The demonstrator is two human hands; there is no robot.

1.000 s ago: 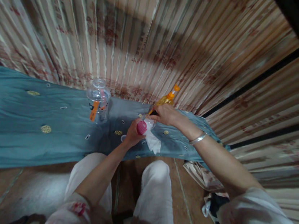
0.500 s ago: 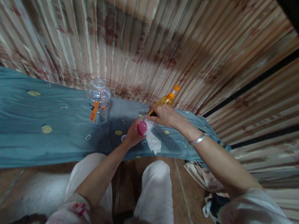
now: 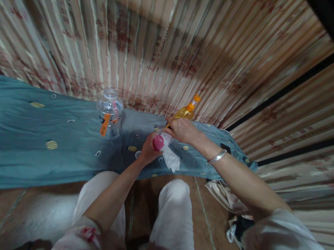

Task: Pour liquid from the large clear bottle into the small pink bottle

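Observation:
My left hand (image 3: 149, 149) is closed round a small clear container with a pink part (image 3: 158, 142), tipped on its side above the cloth. Close against its far end is my right hand (image 3: 183, 129), its fingers bent together round a thin orange piece (image 3: 167, 125), whose kind I cannot make out. A crumpled white tissue (image 3: 171, 159) lies under and beside the container. Behind my right hand, partly hidden by it, is a yellow pump bottle (image 3: 186, 112) with an orange top. A small clear round piece (image 3: 138, 154) rests by my left wrist.
A large clear plastic bottle (image 3: 109, 114) with an orange label stands to the left on the blue-green cloth (image 3: 74, 138). Pleated curtains (image 3: 140, 48) hang right behind. A dark flat object (image 3: 225, 148) lies near the right end. My knees are below the front edge.
My right hand has shifted slightly to the left, and more of the container's clear part shows. My left hand stays nearly where it was.

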